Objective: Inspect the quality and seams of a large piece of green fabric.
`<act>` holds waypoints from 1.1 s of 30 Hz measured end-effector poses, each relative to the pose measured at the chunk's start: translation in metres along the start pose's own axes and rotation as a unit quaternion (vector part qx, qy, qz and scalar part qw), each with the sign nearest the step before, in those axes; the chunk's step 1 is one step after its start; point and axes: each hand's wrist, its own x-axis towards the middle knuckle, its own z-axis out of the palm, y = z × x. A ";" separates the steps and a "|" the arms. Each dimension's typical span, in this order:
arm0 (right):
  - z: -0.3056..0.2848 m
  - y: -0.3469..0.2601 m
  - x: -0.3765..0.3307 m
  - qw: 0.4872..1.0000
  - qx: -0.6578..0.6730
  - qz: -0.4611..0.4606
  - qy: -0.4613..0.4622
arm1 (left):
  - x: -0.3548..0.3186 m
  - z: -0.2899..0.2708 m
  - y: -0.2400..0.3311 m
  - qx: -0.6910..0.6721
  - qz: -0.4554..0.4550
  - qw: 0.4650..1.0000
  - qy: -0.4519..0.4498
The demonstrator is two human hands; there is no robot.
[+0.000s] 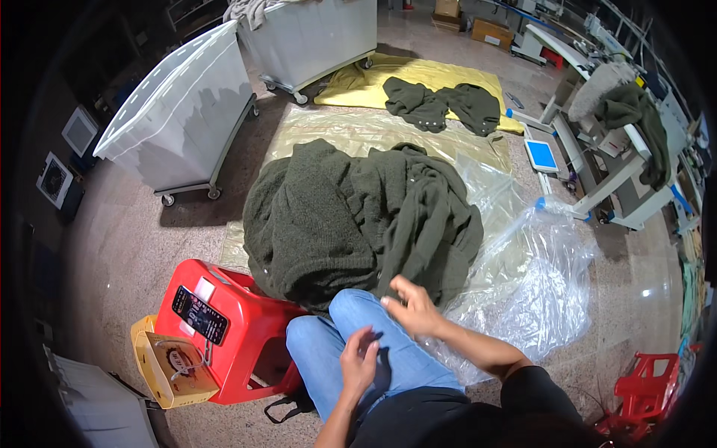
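Note:
A big heap of dark green knitted garments point(321, 216) lies on the floor just beyond my knees. My right hand point(420, 310) is over my right thigh, at the near edge of the heap, with thumb and fingers apart and no object visible in it. My left hand point(358, 366) is above my lap, over the blue jeans point(317, 347), its fingers curled inward. A small dark spot shows at its fingertips; whether it is a held thing or shadow is unclear.
To my left stands a red plastic stool point(254, 328) with a phone point(200, 315) on it and a yellow paper bag point(175, 377) beside it. Grey wheeled bins point(187, 112) stand far left. Clear plastic sheeting point(530, 291) spreads at right. More green garments point(444, 104) lie on yellow sheeting point(358, 89).

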 end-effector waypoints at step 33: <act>0.039 0.054 0.029 0.920 0.154 0.023 0.359 | -0.043 -0.110 0.072 0.329 0.148 0.902 0.237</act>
